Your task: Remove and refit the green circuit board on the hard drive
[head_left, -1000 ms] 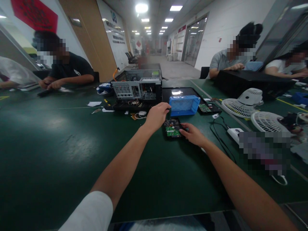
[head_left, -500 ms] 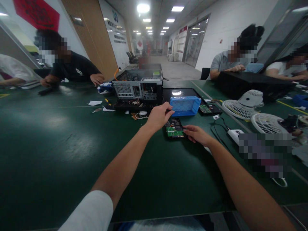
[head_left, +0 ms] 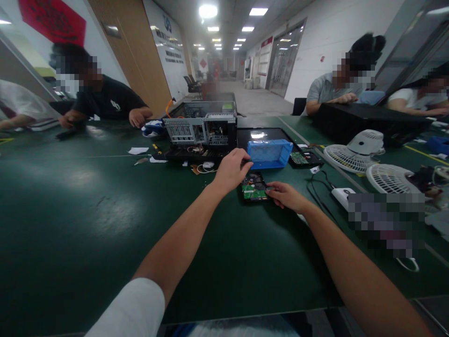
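Note:
A hard drive [head_left: 255, 191] with a green circuit board lies on the green table in front of me. My right hand [head_left: 286, 195] grips its right edge between thumb and fingers. Above the drive's far left corner is my left hand [head_left: 232, 169], its fingers curled toward the thumb in a pinch. Whatever those fingertips hold, if anything, is too small to make out. Just beyond them, a blue plastic bin [head_left: 269, 154] stands tipped on its side, its open face toward me.
An opened computer case [head_left: 201, 124] stands behind my left hand. Beyond the bin lie a dark flat panel [head_left: 268, 134] and another circuit-board device [head_left: 305, 158]. White fans [head_left: 351, 154] and a power strip [head_left: 345, 197] are at right. Co-workers sit across the table.

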{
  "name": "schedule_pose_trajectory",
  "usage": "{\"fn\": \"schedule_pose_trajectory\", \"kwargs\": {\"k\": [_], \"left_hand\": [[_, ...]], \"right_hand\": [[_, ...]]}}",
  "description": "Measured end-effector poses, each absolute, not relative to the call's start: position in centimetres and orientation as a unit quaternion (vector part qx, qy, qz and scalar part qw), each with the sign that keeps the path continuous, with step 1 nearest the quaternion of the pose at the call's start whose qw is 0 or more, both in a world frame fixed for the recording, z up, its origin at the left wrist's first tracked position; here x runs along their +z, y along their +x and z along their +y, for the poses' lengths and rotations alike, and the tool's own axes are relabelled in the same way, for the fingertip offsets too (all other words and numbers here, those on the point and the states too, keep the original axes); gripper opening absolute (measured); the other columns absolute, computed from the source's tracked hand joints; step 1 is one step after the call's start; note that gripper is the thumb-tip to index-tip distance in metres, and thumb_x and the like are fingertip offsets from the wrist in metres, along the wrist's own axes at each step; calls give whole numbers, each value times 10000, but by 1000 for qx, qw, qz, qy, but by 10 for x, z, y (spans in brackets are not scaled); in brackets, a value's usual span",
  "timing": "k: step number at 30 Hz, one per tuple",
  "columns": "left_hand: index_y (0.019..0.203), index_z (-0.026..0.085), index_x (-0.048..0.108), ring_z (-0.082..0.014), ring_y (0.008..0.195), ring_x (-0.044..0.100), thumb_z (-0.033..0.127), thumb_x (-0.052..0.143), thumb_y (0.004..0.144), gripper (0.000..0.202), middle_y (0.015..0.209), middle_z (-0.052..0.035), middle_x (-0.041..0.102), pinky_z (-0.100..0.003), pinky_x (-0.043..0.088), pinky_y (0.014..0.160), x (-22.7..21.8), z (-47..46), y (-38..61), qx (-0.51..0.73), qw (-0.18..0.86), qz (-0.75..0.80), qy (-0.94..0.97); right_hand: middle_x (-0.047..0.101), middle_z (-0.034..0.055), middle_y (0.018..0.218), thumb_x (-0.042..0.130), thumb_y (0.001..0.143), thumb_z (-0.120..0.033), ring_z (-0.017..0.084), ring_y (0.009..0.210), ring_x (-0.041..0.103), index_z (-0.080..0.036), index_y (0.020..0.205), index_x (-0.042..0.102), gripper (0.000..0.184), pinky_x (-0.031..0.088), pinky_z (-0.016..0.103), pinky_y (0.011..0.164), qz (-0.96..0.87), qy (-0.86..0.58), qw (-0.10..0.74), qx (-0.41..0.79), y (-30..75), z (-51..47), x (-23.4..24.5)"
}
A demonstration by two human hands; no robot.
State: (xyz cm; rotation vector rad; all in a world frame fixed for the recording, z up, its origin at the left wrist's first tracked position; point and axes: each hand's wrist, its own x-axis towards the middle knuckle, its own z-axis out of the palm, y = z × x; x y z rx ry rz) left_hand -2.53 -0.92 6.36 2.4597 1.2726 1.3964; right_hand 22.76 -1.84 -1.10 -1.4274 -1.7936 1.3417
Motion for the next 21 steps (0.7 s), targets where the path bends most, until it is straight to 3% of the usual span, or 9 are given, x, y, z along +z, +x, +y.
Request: {"fn": "schedule_pose_trajectory", "kwargs": {"k": [5, 12, 17, 21], "left_hand": [[1034, 188, 625, -210, 977, 642, 187, 636, 919, 116, 1044, -74, 675, -352, 529, 880, 67, -12, -25, 430, 10, 413, 803], [960, 200, 620, -215, 932, 661, 303, 679, 914, 127, 971, -63, 692, -353, 534, 845, 67, -13, -25, 429, 10, 441, 788], [972, 199, 617, -209, 943, 662, 264, 660, 923, 93, 990, -60, 696, -341, 536, 834, 66, -12, -25, 429, 8, 434, 792], [993, 198, 622, -208, 941, 659, 241, 651, 924, 86, 986, -58, 694, -339, 537, 827, 65, -11, -25, 432, 11, 424, 796]], "right_hand": [[542, -53, 594, 611, 951, -313, 86, 445, 452, -129, 1325, 546, 423, 359, 184, 395, -661, -523, 240, 481, 228, -17, -13], [559, -44, 644, 638, 931, -324, 91, 473, 475, -148, 1341, 547, 455, 371, 190, 396, -667, -511, 244, 484, 231, -15, -17], [600, -15, 764, 679, 897, -286, 92, 523, 511, -147, 1345, 542, 489, 402, 200, 412, -663, -499, 252, 498, 232, -14, -19], [601, -18, 742, 674, 901, -272, 93, 515, 505, -146, 1353, 534, 490, 397, 200, 415, -655, -505, 254, 501, 231, -16, -17]]}}
